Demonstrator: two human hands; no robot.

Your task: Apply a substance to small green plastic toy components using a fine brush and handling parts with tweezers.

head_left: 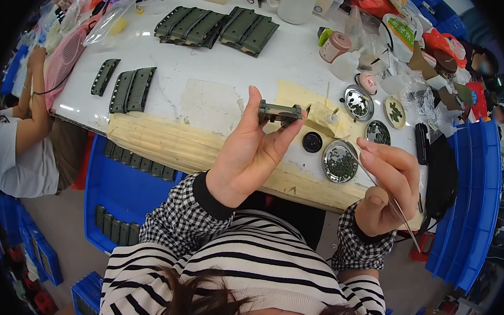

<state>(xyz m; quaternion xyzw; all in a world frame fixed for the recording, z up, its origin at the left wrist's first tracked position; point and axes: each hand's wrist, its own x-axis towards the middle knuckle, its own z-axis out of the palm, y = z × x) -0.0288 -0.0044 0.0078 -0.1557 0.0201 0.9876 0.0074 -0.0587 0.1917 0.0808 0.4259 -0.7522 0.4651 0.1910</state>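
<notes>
Left hand (251, 151) pinches green part (280, 113) above desk (209, 103). Right hand (387, 189) closed around thin tool (377, 185), tip over round tin (340, 161) of small pieces.

Bright, even overhead light fills the scene. The white surface (223, 69) glares faintly near 11 o'clock, and shadows under the hands are soft and short. Focus is sharp at the centre and softens outward. Fisheye distortion bends straight edges toward the rim, and a black vignette rings the frame, heaviest at 3 and 9 o'clock.
</notes>
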